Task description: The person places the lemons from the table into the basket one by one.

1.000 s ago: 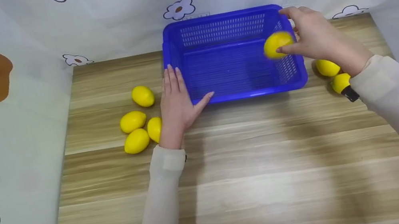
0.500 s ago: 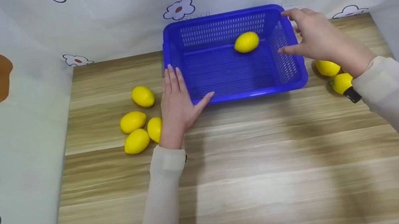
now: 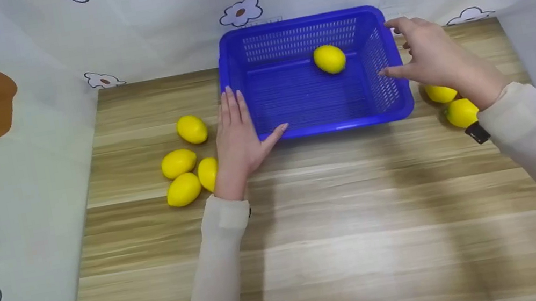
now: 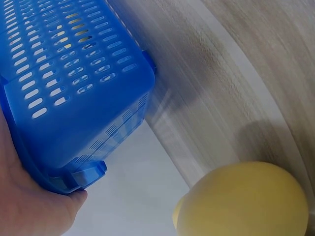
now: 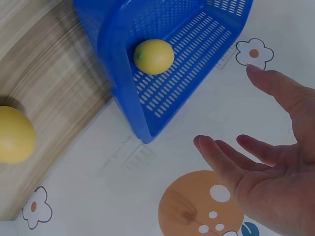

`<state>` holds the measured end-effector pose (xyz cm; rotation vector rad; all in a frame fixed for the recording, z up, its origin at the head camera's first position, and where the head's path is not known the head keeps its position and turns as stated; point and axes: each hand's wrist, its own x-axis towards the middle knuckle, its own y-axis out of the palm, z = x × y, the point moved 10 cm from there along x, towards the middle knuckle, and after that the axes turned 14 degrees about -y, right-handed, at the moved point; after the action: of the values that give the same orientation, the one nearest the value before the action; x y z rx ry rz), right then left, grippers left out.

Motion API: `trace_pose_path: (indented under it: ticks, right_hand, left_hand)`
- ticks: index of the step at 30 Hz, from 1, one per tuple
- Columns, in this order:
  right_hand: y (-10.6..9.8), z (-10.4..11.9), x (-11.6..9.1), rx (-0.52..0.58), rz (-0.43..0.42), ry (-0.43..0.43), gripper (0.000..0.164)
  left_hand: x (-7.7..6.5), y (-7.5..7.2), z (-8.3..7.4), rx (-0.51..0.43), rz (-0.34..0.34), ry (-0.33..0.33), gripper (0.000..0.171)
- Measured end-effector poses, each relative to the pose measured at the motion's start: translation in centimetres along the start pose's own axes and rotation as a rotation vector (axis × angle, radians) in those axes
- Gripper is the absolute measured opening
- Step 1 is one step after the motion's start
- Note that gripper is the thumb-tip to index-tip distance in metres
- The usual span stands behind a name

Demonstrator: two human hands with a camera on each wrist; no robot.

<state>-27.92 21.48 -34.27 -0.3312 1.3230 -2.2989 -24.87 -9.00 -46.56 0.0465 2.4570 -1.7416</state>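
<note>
Grip released: right hand (image 3: 428, 50), fingers spread, holds nothing near the right end of the basket (image 3: 340, 126); left hand (image 3: 238, 142) rests straight-fingered on its left rim. Basket, between the hands: probably light, stiff plastic, best held by opposite rims. Lemons (image 3: 330, 59), one inside, four left, two right: likely firm, smooth, apt to roll, best cupped around the middle

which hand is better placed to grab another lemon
Probably the right hand: it is empty and near two lemons on the table, while the left hand rests on the basket rim.
</note>
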Motion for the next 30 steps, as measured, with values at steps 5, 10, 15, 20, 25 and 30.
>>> trace_pose_path:
  ticks: [5, 10, 15, 20, 25, 30]
  right_hand:
    - [0.4, -0.5, -0.4, 0.008, 0.015, 0.016, 0.087]
    - [0.9, -1.0, -1.0, 0.013, 0.022, 0.031, 0.088]
    - [1.3, -1.5, -1.6, 0.011, 0.018, 0.035, 0.088]
    - [1.5, -1.8, -2.1, 0.023, 0.011, 0.033, 0.087]
    - [1.7, -1.8, -2.6, 0.024, -0.002, 0.030, 0.087]
    - [1.9, -2.0, -3.3, 0.035, -0.012, 0.037, 0.085]
  left_hand:
    - [0.1, 0.0, 0.1, -0.004, 0.003, -0.001, 0.119]
    - [0.0, 0.1, 0.1, -0.002, 0.001, 0.002, 0.119]
    - [0.0, 0.1, 0.1, -0.003, 0.000, 0.008, 0.119]
    - [0.0, 0.1, 0.0, 0.002, -0.002, 0.012, 0.119]
    - [0.0, 0.0, 0.1, -0.006, -0.013, 0.021, 0.118]
    - [-0.1, -0.1, 0.0, -0.001, -0.016, 0.024, 0.117]
